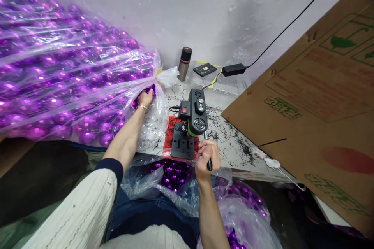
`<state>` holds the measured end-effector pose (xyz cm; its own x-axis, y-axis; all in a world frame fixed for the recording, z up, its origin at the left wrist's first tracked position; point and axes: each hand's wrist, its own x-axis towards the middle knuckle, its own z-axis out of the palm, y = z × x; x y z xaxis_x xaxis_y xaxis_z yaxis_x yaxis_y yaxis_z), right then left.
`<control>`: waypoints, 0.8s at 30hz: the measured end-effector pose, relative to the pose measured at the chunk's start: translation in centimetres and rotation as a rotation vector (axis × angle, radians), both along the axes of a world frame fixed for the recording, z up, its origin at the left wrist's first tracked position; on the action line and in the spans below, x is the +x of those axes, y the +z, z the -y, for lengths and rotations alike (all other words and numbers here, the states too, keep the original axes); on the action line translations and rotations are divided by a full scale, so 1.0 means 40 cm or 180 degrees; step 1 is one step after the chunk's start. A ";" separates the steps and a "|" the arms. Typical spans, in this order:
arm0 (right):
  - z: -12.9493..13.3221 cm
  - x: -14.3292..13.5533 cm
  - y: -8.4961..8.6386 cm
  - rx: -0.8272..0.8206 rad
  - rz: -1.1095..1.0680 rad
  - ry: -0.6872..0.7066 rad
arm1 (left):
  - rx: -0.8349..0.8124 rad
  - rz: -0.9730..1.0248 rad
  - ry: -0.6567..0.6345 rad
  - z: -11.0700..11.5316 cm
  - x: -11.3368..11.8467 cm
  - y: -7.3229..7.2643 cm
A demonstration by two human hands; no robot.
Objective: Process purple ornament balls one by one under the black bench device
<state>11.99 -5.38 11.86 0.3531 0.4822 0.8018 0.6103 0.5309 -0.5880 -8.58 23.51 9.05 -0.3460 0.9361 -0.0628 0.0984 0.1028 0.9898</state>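
At the mouth of a big clear plastic bag (pixel 96 66) full of shiny purple balls, my left hand (pixel 146 97) is closed on purple balls, its fingertips partly hidden by plastic. My right hand (pixel 208 157) wraps round the black-tipped lever handle (pixel 209 164) of a small black press machine (pixel 198 113). The machine has a flat slotted plate (pixel 183 142) at its front, over a red mat (pixel 168 140). No ball shows on the plate.
Behind the machine stand a steel flask (pixel 184 64), a phone (pixel 205 69) and a black power adapter (pixel 234 69) with a cable. A large cardboard box (pixel 315 105) leans in at right. Black scraps (pixel 242 148) litter the table. More bagged purple balls (pixel 175 173) lie below its edge.
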 end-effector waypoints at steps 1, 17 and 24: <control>-0.001 0.000 0.001 0.0005 0.0005 -0.0003 | -0.0173 0.0172 0.0106 0.004 0.009 0.007; -0.010 -0.005 0.086 -0.0197 -0.0323 0.0042 | -0.0245 0.1142 -0.1667 0.535 0.014 -0.009; -0.021 0.005 0.116 -0.0192 -0.0208 0.0094 | 0.0446 -0.0360 -0.1754 0.573 0.114 -0.152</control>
